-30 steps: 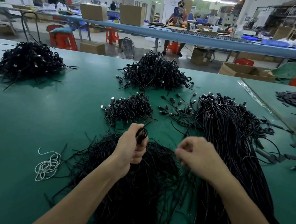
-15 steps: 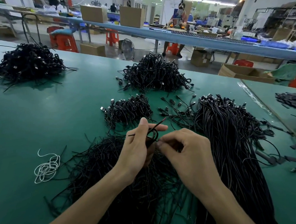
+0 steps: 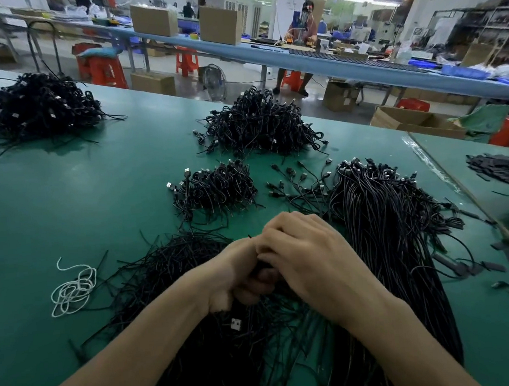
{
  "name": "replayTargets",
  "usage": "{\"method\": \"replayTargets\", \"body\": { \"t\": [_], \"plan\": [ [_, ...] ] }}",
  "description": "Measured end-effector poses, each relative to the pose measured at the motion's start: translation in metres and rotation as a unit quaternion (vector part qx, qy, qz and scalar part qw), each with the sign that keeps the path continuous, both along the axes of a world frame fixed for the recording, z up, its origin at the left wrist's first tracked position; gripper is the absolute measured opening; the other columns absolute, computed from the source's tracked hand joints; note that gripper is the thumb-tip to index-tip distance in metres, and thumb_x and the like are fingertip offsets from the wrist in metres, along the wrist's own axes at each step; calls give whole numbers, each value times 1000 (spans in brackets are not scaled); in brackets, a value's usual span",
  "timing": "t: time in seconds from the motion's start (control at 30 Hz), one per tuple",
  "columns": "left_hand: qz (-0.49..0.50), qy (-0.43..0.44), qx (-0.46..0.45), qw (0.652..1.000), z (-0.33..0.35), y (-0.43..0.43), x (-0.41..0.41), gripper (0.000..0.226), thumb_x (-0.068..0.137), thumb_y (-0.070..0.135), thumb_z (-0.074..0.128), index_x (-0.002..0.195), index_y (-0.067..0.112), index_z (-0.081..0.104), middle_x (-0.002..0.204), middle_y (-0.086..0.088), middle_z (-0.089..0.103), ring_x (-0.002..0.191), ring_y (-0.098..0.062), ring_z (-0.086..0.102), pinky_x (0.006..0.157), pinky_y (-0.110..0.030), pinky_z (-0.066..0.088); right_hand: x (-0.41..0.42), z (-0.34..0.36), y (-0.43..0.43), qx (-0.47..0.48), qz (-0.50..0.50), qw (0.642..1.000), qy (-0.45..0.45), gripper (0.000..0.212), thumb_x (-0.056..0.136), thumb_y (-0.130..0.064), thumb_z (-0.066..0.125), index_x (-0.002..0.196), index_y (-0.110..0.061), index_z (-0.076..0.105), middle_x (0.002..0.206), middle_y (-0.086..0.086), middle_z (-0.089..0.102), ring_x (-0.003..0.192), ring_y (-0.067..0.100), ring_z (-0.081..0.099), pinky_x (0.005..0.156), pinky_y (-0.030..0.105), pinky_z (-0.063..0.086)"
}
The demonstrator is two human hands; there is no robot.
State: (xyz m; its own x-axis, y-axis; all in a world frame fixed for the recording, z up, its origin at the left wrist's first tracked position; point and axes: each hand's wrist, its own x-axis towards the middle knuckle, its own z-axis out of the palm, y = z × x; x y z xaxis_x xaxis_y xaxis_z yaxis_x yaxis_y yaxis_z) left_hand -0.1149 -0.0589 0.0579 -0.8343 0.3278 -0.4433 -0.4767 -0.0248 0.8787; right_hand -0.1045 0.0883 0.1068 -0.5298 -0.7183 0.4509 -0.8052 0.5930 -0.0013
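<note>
Green matte surface (image 3: 96, 188) spreads under heaps of glossy black wiring, with a workshop blurred behind it. Near its front middle the left hand (image 3: 233, 274) and right hand (image 3: 309, 258) meet, knuckles up, above a loose mat of thin black wire ties (image 3: 168, 265). Left fingers curl tight round a small black cable bundle (image 3: 257, 270), seen only as a dark sliver between the two hands. Right fingers bend over the left fist, pressed together; whether they pinch anything is hidden. One thin tie tip (image 3: 249, 237) pokes up behind the knuckles. Long straight black cables (image 3: 385, 229) lie just right, cut off at the bottom edge; a white cord tangle (image 3: 73, 287) lies well left.
</note>
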Motion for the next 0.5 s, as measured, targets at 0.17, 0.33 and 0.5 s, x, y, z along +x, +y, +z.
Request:
{"method": "replayTargets", "body": {
  "t": [0.17, 0.33, 0.5],
  "plan": [
    [-75, -38, 172, 981, 0, -10, -4, 49, 86, 67, 46, 64, 24, 54, 63, 6, 24, 42, -4, 16, 34, -11, 13, -10, -12, 9, -134, -76, 961, -229, 9, 93, -23, 65, 85, -23, 63, 86, -9, 57, 82, 10, 55, 75, 33, 48],
    [-191, 61, 6, 980, -5, -12, 5, 41, 73, 29, 80, 100, 16, 51, 63, 7, 37, 45, -2, 27, 34, -13, 20, -14, -15, 15, -110, -76, 945, -299, 6, 88, -27, 71, 87, -30, 66, 83, -12, 63, 80, 3, 59, 71, 23, 50],
    [-202, 41, -51, 977, -2, -9, 6, 22, 88, 8, 65, 92, 17, 46, 59, 6, 32, 44, -6, 23, 35, -16, 18, -12, -15, 14, -80, -104, 941, -313, 23, 86, -36, 75, 107, -28, 69, 87, -14, 65, 81, 1, 62, 77, 24, 54]
  ]
}}
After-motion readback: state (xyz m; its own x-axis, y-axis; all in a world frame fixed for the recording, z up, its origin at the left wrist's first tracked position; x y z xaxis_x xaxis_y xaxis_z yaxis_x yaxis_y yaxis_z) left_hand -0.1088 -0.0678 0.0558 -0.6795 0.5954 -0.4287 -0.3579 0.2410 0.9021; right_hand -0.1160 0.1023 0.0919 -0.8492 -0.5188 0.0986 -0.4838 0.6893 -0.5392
